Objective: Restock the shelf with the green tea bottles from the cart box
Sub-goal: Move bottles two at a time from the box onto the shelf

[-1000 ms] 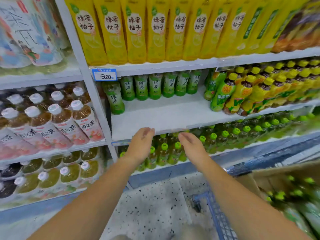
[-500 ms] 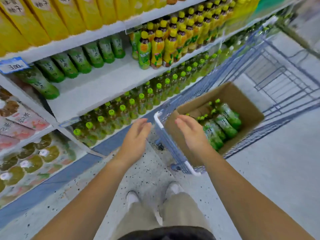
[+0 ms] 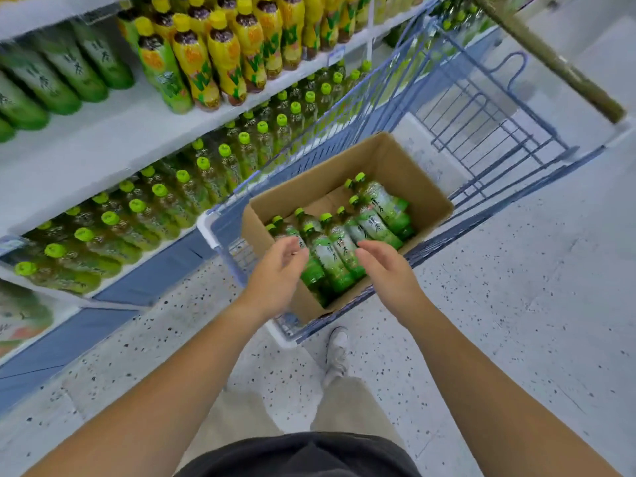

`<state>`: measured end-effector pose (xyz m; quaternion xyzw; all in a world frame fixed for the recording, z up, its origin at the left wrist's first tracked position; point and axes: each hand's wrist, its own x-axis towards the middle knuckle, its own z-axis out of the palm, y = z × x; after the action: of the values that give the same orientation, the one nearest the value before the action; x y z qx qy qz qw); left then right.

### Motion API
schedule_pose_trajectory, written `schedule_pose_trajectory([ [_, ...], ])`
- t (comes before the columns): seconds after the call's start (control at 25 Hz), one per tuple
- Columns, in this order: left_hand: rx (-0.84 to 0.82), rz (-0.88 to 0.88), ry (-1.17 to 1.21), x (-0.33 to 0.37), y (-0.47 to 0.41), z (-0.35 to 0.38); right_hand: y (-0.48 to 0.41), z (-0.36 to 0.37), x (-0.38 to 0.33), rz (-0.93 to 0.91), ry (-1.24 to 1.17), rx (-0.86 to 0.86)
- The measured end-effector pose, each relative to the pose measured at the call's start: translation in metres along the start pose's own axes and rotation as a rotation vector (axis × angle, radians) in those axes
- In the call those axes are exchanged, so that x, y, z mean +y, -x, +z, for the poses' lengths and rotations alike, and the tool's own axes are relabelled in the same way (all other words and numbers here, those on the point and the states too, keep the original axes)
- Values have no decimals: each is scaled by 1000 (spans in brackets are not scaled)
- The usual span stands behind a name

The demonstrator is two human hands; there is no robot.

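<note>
An open cardboard box (image 3: 406, 173) stands in the blue wire cart (image 3: 481, 108). Several green tea bottles (image 3: 339, 247) with green caps lie inside it, leaning together. My left hand (image 3: 275, 275) hovers over the box's near left corner, fingers loosely spread, holding nothing. My right hand (image 3: 385, 270) hovers over the near right edge, palm turned inward, also empty. A row of the same green tea bottles (image 3: 51, 84) stands at the back left of the white shelf (image 3: 113, 139), with bare shelf surface in front of them.
Yellow-capped bottles (image 3: 220, 53) fill the shelf's right part. Green-capped bottles (image 3: 165, 201) crowd the lower shelf. The cart sits close against the shelving; its handle (image 3: 550, 63) points away. Speckled floor (image 3: 516, 287) spreads to the right. My shoe (image 3: 337, 352) stands below the cart.
The view swung from the shelf down to the cart. Both empty hands moved from the shelf edge to just above the bottles in the box.
</note>
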<state>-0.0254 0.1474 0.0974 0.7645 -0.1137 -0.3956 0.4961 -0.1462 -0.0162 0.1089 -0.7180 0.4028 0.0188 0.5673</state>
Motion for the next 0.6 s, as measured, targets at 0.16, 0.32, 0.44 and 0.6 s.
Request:
schedule_pose_trajectory([
  [0.16, 47, -121, 41, 1, -53, 67, -67, -52, 25, 45, 119, -98],
  [0.32, 68, -203, 75, -15, -110, 100, -142, -73, 35, 86, 305, -172],
  [0.44, 41, -242, 50, -33, -156, 117, -197, -78, 49, 84, 460, -184],
  [0.6, -32, -248, 41, -49, -216, 149, -259, -89, 68, 71, 627, -140],
])
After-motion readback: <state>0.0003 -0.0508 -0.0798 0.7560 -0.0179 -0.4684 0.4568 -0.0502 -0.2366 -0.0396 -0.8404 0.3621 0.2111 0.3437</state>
